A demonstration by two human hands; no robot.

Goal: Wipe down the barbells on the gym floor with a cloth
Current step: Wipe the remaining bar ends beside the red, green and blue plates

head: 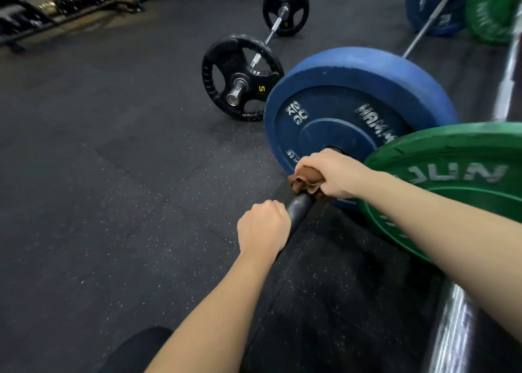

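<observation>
Barbell steel closest to you is the chrome sleeve (454,330), slanting up from 5 o'clock toward the green plate (452,180) that is standing on edge at 3 o'clock. At 7 o'clock your dark-clad knee (141,350) is poking into view over the speckled black floor (113,203). Both your bare forearms are reaching toward the middle of the view. Your left grip (264,225) is wrapping around the dark sleeve (299,206) of the next barbell, knuckles up, fingers curled tight on the metal. Just past it, toward 1 o'clock, a short bare stretch of that sleeve is showing, and then your right grip (336,175) is clamping the brown cloth (306,182) onto the sleeve, the cloth bunching out on the near side of your fingers. That grip is sitting right beside the hub of the blue plate (353,98), which is standing upright with the green plate overlapping its 4 o'clock edge. Your right forearm is crossing in front of the green plate. Further out at 12 o'clock a third barbell (268,36) is lying on the floor, its nearer black plate (262,90) marked 5. Toward 1 o'clock a thin shaft (429,22) is leading from the blue plate to a second blue plate (435,5), with a second green plate (491,8) just beside it. Dark racks (42,8) are lining the far edge at 10 o'clock.
</observation>
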